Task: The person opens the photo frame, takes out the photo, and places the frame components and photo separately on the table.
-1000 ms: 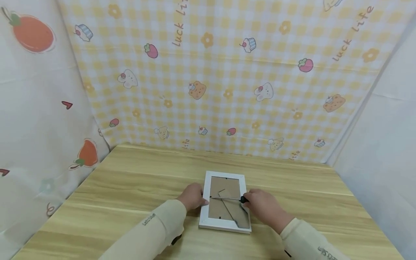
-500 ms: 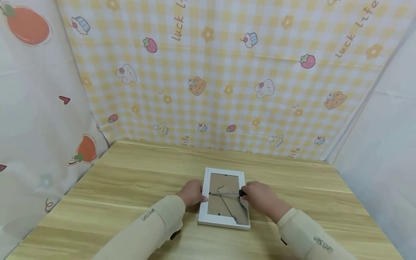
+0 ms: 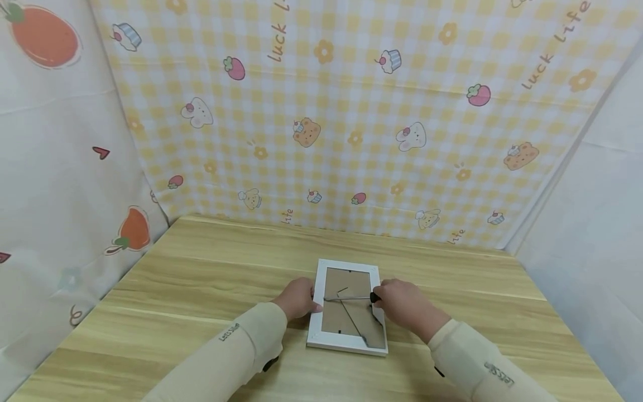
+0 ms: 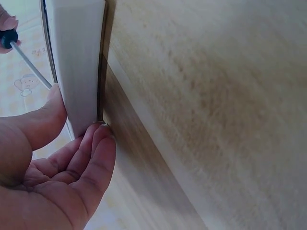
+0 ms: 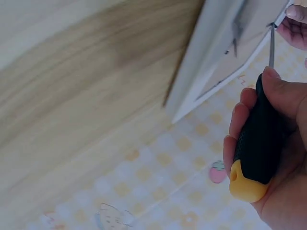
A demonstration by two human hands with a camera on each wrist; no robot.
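White picture frame [image 3: 329,339] lies back side up on the wood-grain tabletop [image 3: 201,290], between the two hands, nearer the person's edge than the back cloth. Brown backing board [image 3: 359,314] sits inside the border; small black tabs [image 3: 339,331] at its edges. A thin dark bent line [image 3: 351,317] crosses the board; can't tell what it is. Darker patch with an irregular outline at the frame's near right corner, unclear.

Left hand [image 3: 297,298] pinches the frame's left side, thumb on the upper edge, fingers [image 4: 96,167] curled below against the side. Right hand [image 3: 404,301] grasps a screwdriver [image 5: 259,139], fingers wrapped round its black handle with yellow end. Metal shaft [image 3: 349,298] runs across the board from right to left, tip at the black tab by the left inner edge, close to the left thumb.

Cream sleeves [image 3: 216,352] with dark lettering on both arms. Behind: yellow-and-white gingham cloth [image 3: 321,111], cartoon prints, "luck life" lettering. White cloth with fruit prints [image 3: 60,123] on the left, plain pale cloth [image 3: 593,212] on the right.
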